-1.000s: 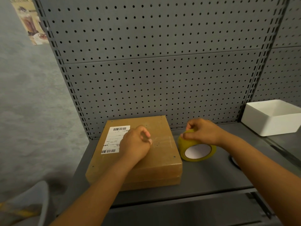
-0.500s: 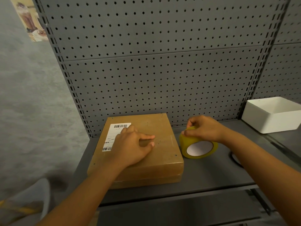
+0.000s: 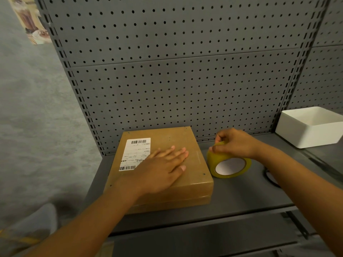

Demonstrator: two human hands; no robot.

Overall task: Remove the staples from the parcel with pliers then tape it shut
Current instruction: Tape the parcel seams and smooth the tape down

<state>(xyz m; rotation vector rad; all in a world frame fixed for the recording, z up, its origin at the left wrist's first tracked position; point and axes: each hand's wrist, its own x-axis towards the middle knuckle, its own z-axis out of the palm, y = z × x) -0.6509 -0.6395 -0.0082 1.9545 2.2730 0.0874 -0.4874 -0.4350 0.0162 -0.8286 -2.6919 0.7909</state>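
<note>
The parcel lies flat on the grey shelf, against the pegboard. The left hand rests on its top with fingers straight, palm down, partly covering the label. Just right of the parcel stands the tape (a yellowish roll, tilted on its edge); the right hand pinches its upper rim. A white bin sits far right.

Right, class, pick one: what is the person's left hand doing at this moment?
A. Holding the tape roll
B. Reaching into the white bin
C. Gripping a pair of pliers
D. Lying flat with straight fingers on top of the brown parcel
D: the left hand lies flat, fingers straight, on the brown parcel, while the right hand grips the tape roll.
</note>
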